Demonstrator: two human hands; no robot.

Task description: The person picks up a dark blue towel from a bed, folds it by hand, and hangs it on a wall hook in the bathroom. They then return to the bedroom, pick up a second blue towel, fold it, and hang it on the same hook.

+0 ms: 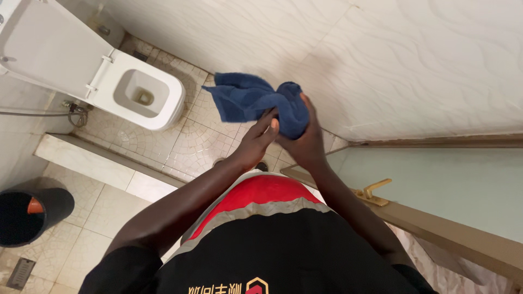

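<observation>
One dark blue terry cloth [256, 100] is in hand, bunched up in front of the pale wavy-patterned wall tiles [414, 65]. Two bare hands work on it. The right hand [305, 133] has its grip closed around the balled right end of the cloth, thumb up along the side, holding it firmly. The left hand [260, 136] has its fingers stretched out almost flat and pressed against the cloth's lower edge just beside the right hand; its grip is mostly open, touching rather than clasping. The loose left part of the cloth fans out away from both hands.

Taking the cloth as the landmark: one white ceramic toilet [139, 95] with a squared bowl stands well to its left, its one white lid [49, 43] raised. One low white tiled step [92, 163] runs below and to the left of the cloth, across the beige mosaic floor [190, 141]. One black round plastic bin [30, 215], with one small orange thing inside it, sits far down to the left. One pale green door [436, 179] with one brass lever handle [373, 191] lies below and to the right of the cloth. One floor drain grate [20, 272] shows beneath the bin.
</observation>
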